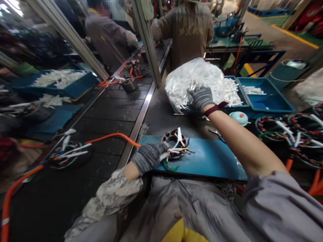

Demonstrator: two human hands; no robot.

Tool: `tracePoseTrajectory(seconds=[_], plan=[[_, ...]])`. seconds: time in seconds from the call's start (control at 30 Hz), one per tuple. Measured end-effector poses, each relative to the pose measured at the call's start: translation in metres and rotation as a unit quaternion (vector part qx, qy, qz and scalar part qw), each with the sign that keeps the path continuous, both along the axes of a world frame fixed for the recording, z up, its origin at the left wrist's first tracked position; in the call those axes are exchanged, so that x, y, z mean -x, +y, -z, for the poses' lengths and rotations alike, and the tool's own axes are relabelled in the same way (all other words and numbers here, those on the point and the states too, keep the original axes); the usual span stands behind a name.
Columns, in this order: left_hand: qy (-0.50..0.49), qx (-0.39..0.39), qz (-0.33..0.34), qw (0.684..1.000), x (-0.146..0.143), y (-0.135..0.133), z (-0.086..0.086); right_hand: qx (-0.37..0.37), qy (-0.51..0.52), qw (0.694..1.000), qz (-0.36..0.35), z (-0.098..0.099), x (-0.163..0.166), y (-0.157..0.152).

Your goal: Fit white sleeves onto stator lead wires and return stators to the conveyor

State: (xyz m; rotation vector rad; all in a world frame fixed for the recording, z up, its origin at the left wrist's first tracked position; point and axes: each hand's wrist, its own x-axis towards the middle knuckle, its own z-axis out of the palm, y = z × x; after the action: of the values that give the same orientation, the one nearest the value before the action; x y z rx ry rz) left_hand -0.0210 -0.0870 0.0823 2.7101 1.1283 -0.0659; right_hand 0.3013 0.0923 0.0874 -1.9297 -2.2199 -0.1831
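Gripping pale sleeved leads [165,155], the left hand [151,156] in the head view has its gloved fingers curled together at the left side of a wound ring [166,138]. The ring lies on a blue mat [207,158], close to the mat's far edge; the mat reaches on to the right, giving bare width between the ring and the right forearm [239,144]. The mat's near edge runs just in front of the person's lap [166,198]. The right hand [202,97] has its fingers among white tubes [180,92] at a clear plastic bag [208,70]; whether they pinch one, I cannot tell. Dark surface [156,116] lies between the ring and the bag, an open gap for moving. To its left, a metal rail [141,121] edges a slatted line [121,117], and an orange cable [111,135] crosses that rail toward the left hand. On the right, a blue bin [274,99] stands beyond the right forearm, its raised rim bounding that side. Yellow characters [190,32] mark the back of a co-worker's jacket [190,45], too blurred to read.
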Motion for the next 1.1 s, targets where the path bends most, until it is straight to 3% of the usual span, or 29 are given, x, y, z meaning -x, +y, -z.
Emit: tracePoseTrajectory(seconds=[0.13, 0.27, 0.47, 0.6, 0.8, 0.87, 0.97, 1.1], plan=[[0.025, -0.049, 0.003, 0.999, -0.012, -0.014, -0.001, 0.025, 0.040, 0.998, 0.050, -0.008, 0.008, -0.018], [-0.028, -0.086, 0.020, 0.996, -0.008, -0.019, 0.010, 0.015, 0.076, 0.997, 0.025, -0.008, 0.017, -0.051], [-0.036, -0.096, 0.003, 0.995, -0.006, -0.017, 0.019, -0.027, 0.155, 0.987, -0.020, 0.031, 0.025, -0.110], [-0.046, -0.101, 0.001, 0.994, -0.006, -0.016, 0.022, 0.009, 0.208, 0.977, -0.052, 0.053, 0.027, -0.136], [-0.032, -0.078, -0.010, 0.996, -0.007, -0.017, 0.017, 0.013, 0.283, 0.958, -0.053, 0.038, 0.022, -0.166], [-0.023, -0.064, -0.014, 0.998, -0.008, -0.017, 0.016, -0.009, 0.340, 0.940, -0.030, 0.028, 0.020, -0.183], [-0.015, -0.059, -0.021, 0.998, -0.009, -0.018, 0.016, -0.024, 0.466, 0.884, 0.036, 0.017, 0.020, -0.215], [-0.040, -0.059, -0.014, 0.997, -0.008, -0.017, 0.017, 0.031, 0.565, 0.819, 0.090, 0.018, 0.018, -0.254]])
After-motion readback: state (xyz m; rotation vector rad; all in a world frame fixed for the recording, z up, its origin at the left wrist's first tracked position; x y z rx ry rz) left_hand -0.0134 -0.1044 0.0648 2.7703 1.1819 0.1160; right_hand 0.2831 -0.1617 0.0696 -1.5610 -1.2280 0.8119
